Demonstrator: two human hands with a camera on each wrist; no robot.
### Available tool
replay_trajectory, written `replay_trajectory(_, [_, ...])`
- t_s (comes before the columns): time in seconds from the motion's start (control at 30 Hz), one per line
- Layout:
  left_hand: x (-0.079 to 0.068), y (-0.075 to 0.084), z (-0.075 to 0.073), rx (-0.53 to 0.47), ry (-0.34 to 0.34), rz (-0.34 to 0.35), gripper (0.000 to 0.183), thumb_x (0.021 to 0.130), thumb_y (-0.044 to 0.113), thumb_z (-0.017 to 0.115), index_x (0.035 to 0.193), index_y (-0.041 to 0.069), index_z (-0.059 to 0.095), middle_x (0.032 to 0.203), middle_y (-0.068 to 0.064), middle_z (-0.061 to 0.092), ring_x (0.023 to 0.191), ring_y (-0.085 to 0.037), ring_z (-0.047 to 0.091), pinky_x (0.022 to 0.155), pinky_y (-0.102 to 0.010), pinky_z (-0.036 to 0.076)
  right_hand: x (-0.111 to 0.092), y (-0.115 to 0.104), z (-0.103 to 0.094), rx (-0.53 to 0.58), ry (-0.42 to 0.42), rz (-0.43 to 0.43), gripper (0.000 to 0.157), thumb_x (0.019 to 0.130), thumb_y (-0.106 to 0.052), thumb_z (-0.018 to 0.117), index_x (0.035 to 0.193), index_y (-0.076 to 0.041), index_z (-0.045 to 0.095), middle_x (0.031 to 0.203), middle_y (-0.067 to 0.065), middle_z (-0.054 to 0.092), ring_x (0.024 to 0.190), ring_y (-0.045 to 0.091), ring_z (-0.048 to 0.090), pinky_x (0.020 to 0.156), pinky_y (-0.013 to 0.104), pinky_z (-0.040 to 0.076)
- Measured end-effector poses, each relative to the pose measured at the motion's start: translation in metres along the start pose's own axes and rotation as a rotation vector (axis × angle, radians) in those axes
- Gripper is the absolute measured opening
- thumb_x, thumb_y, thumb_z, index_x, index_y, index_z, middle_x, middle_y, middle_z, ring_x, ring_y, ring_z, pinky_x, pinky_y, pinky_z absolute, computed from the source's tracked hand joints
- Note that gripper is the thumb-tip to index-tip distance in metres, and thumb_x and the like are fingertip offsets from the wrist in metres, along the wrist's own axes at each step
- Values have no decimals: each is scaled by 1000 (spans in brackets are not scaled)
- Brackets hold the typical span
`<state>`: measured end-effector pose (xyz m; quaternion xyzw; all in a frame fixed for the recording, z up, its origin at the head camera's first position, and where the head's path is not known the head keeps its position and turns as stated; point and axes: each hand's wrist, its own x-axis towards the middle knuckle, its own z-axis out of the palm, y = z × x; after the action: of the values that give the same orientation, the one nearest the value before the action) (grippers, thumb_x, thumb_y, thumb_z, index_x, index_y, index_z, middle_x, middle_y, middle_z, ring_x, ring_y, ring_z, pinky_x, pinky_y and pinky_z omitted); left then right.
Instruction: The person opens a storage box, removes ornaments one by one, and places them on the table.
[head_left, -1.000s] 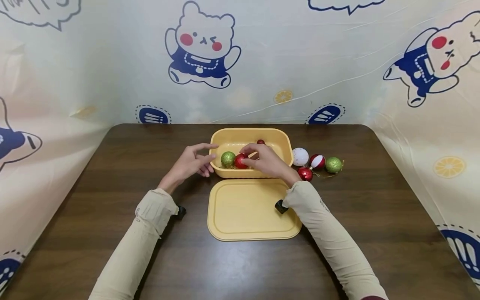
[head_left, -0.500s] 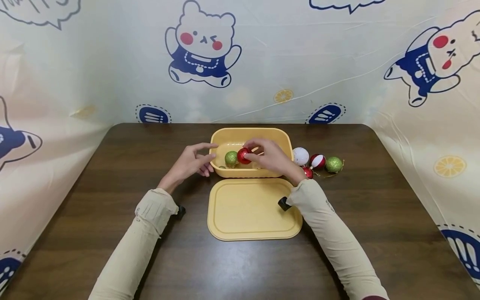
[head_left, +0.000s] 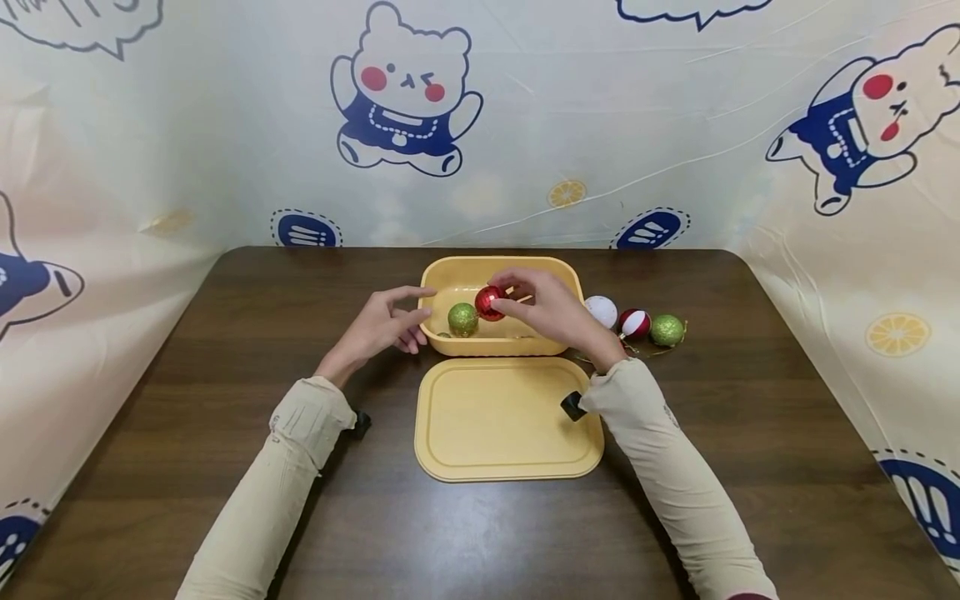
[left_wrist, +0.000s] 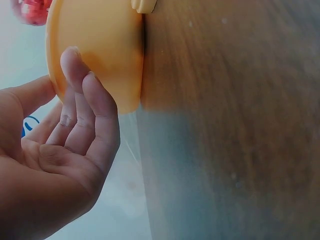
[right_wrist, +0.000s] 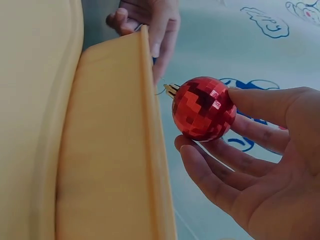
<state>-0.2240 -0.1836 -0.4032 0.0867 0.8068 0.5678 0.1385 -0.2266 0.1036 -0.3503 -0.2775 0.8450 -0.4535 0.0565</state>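
Note:
My right hand [head_left: 551,308] pinches a shiny red Christmas bauble [right_wrist: 205,108] between thumb and fingers, its gold cap pointing away from the palm. It is held up over the yellow plastic box [head_left: 495,346]. Inside that box lies a green glitter bauble [head_left: 462,319], just left of the red one. At the box's left end, my left hand [head_left: 382,327] touches the rim with its fingertips, the fingers loosely bent. The left wrist view shows these fingers against the outer wall [left_wrist: 107,65]. My right hand hides part of the box's inside.
A flat yellow lid [head_left: 510,421] lies on the dark wooden table [head_left: 262,333], in front of the box. Right of the box sit a white bauble [head_left: 602,312], a red-and-white bauble [head_left: 635,324] and another green bauble [head_left: 667,331]. A printed curtain hangs behind the table.
My right hand has raised the red bauble and moved it slightly right, away from the left hand. The green bauble in the box has shifted a little right. My left hand stays put.

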Motion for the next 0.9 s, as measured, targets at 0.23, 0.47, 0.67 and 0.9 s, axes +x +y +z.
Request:
replay_trajectory(0.23, [2, 1, 1, 3, 3, 26, 44, 101, 20, 61, 143, 11, 53, 79, -27, 68, 57, -24, 64, 60, -42, 59, -6, -8, -8, -26, 20, -27, 28, 95, -17, 69, 121, -6, 67, 113, 7, 69, 99, 23, 67, 84, 43, 55])
replay_trajectory(0.47, [1, 1, 3, -19, 4, 48, 43, 101, 19, 61, 143, 10, 53, 78, -30, 67, 55, -22, 64, 58, -42, 59, -13, -10, -18, -49, 52, -43, 28, 94, -15, 70, 120, -4, 67, 112, 8, 69, 101, 23, 65, 90, 41, 54])
replay_trajectory(0.67, [1, 1, 3, -22, 3, 44, 44, 101, 19, 61, 143, 10, 54, 78, -29, 68, 54, -21, 64, 57, -40, 59, -25, -12, -24, -76, 71, -37, 29, 94, -17, 71, 121, -6, 66, 115, 7, 67, 102, 22, 67, 90, 41, 56])
replay_trajectory(0.9, [-1, 1, 0, -15, 1, 24, 46, 101, 20, 62, 144, 9, 52, 76, -25, 68, 55, -21, 64, 58, -39, 59, -34, -9, -31, -103, 78, -36, 31, 94, -18, 71, 123, -8, 66, 117, 6, 67, 103, 23, 67, 91, 41, 56])
